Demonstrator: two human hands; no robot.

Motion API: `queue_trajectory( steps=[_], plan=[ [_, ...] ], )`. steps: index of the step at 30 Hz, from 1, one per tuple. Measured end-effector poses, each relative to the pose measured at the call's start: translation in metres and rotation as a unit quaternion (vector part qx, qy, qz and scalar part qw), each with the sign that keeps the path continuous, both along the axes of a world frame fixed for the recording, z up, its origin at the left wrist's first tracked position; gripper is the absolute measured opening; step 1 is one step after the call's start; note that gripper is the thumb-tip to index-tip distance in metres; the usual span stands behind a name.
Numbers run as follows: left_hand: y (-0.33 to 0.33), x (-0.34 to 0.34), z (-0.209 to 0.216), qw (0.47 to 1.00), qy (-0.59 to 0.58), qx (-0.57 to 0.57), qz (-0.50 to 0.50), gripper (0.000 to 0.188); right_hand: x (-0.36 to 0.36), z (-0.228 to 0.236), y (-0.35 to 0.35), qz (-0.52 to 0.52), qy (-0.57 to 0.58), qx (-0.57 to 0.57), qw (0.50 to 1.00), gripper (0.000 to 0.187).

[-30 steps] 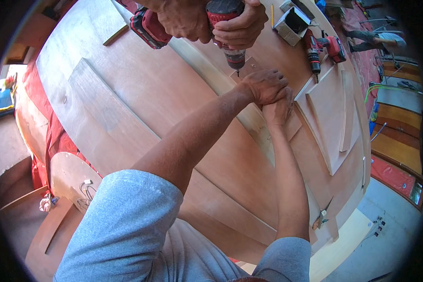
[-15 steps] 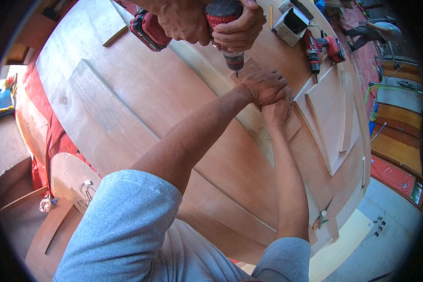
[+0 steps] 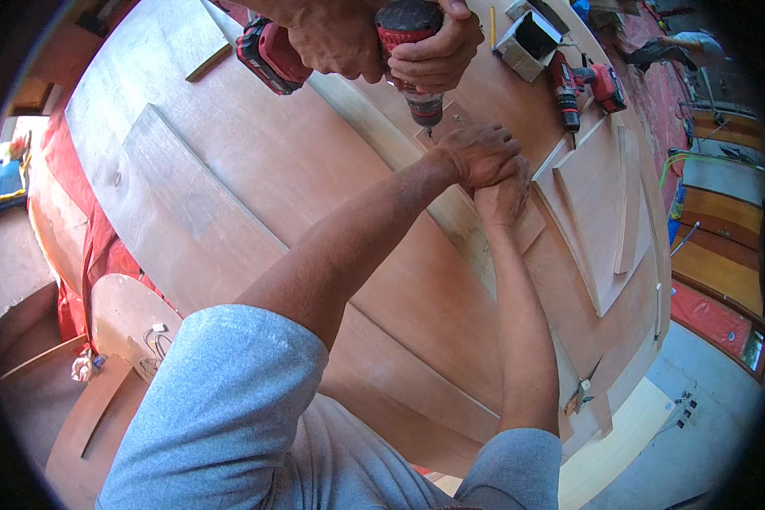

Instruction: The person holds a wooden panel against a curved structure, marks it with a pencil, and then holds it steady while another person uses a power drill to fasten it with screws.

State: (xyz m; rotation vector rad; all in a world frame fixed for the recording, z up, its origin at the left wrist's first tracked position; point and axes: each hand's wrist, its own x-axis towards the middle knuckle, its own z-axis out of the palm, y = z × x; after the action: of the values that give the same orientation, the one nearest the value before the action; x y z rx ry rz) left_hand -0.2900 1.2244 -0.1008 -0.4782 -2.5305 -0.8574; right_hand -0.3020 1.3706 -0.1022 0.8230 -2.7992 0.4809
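Note:
My left hand (image 3: 478, 157) is closed, its fingers curled, on a small plywood piece (image 3: 456, 117) lying across a pale wooden strip (image 3: 357, 110). Just below it, touching, my right hand (image 3: 503, 197) is closed too. What the fingers of either hand grip is hidden. Right by my left hand, the bit of a red and black cordless drill (image 3: 408, 38) points down at the plywood piece. Another person's hands (image 3: 438, 51) hold this drill from the far side, one on its grip and one around its body.
A second red cordless drill (image 3: 582, 89) lies at the right beside an open box (image 3: 529, 42) and a pencil (image 3: 492, 27). Stacked plywood pieces (image 3: 595, 195) and pliers (image 3: 580, 395) are on the right. A long board (image 3: 200, 183) lies at left. Another person (image 3: 680, 53) is far right.
Almost nothing differs. The other person's drill has shifted very slightly; my hands stay in place. The person in the far right background has moved a little.

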Motion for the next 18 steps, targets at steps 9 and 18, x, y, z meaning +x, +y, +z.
queue_trajectory(
  steps=[9,18],
  plan=[
    [-0.001,0.0046,0.0075,0.998,-0.054,0.03,0.016,0.036,-0.0028,-0.0003,-0.0006,0.013,0.007,0.017,1.0,0.04],
    [0.0008,0.0025,0.0027,0.998,-0.039,0.037,0.025,0.036,0.0028,0.004,-0.0027,-0.004,0.009,-0.018,1.0,0.038]
  ],
)
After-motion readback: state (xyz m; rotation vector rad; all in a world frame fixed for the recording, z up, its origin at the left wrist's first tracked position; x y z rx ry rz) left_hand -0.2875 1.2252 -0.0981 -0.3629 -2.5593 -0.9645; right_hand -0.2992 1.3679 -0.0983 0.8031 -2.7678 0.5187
